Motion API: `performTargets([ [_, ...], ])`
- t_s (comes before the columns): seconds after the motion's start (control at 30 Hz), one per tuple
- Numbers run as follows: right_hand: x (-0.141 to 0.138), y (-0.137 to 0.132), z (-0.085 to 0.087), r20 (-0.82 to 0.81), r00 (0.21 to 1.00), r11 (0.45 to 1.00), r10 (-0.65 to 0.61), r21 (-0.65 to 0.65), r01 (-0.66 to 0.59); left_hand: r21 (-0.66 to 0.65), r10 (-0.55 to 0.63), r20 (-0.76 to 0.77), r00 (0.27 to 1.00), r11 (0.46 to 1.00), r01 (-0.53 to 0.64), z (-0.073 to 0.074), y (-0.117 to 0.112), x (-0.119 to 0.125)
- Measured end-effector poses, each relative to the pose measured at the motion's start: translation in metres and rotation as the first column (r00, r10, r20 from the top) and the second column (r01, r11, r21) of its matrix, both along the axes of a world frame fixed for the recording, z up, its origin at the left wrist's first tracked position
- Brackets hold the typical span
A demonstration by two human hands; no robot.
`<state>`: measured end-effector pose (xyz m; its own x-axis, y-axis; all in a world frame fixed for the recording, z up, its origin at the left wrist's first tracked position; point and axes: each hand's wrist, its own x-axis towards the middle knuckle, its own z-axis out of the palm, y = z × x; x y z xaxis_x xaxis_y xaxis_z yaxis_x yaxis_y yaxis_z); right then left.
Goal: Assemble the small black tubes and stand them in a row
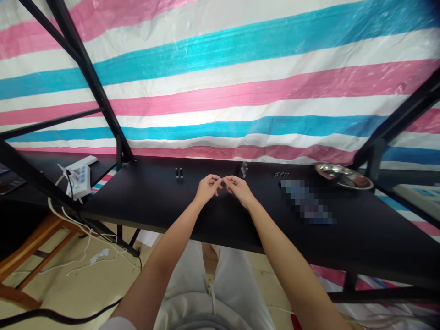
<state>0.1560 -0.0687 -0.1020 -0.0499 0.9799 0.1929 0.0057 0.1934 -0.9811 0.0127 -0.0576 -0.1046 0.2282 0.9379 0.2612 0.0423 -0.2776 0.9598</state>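
Observation:
Both of my hands meet over the middle of a black table (pixel 154 201). My left hand (pixel 207 186) and my right hand (pixel 237 188) have their fingers pinched together around a small dark part (pixel 222 183) held between them; it is too small to name. Two little black pieces (pixel 178 173) stand on the table to the left of my hands. A small cluster of pale parts (pixel 244 169) stands just behind my right hand. A row of tiny dark parts (pixel 281 174) lies further right.
A metal dish (pixel 342 176) sits at the table's far right. A blurred patch (pixel 305 201) covers something right of my hands. A white power strip (pixel 79 176) with cables hangs at the left edge. Black frame bars rise on both sides before a striped tarp (pixel 240 68).

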Motion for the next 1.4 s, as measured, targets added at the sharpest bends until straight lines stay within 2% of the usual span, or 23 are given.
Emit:
performTargets([
  [0.17, 0.0, 0.001, -0.001, 0.124, 0.992, 0.996, -0.015, 0.088, 0.004, 0.065, 0.071, -0.087, 0.994, 0.996, -0.066, 0.0, -0.002, -0.001],
  [0.43, 0.007, 0.0, -0.002, 0.317, 0.946, 0.974, -0.072, 0.228, -0.003, 0.253, 0.161, -0.276, 0.948, 0.963, -0.09, 0.0, -0.008, -0.003],
  [0.63, 0.007, -0.001, -0.002, 0.395, 0.916, 0.969, -0.069, 0.244, -0.033, 0.351, 0.192, -0.375, 0.907, 0.935, -0.053, 0.001, -0.009, -0.005],
  [0.9, 0.009, -0.001, -0.003, 0.446, 0.894, 0.979, -0.05, 0.197, -0.044, 0.32, 0.212, -0.493, 0.844, 0.946, -0.051, 0.002, -0.009, -0.007],
  [1.1, 0.01, 0.003, -0.01, 0.445, 0.894, 0.982, -0.049, 0.184, -0.038, 0.314, 0.176, -0.497, 0.85, 0.949, -0.014, 0.002, -0.008, -0.009],
  [1.3, 0.009, 0.002, -0.01, 0.527, 0.839, 0.96, -0.133, 0.278, -0.023, 0.34, 0.135, -0.417, 0.899, 0.94, 0.016, -0.002, -0.004, -0.008],
  [1.4, 0.008, 0.001, -0.009, 0.553, 0.816, 0.95, -0.171, 0.312, -0.012, 0.37, 0.173, -0.37, 0.913, 0.929, -0.025, -0.002, -0.002, -0.007],
])
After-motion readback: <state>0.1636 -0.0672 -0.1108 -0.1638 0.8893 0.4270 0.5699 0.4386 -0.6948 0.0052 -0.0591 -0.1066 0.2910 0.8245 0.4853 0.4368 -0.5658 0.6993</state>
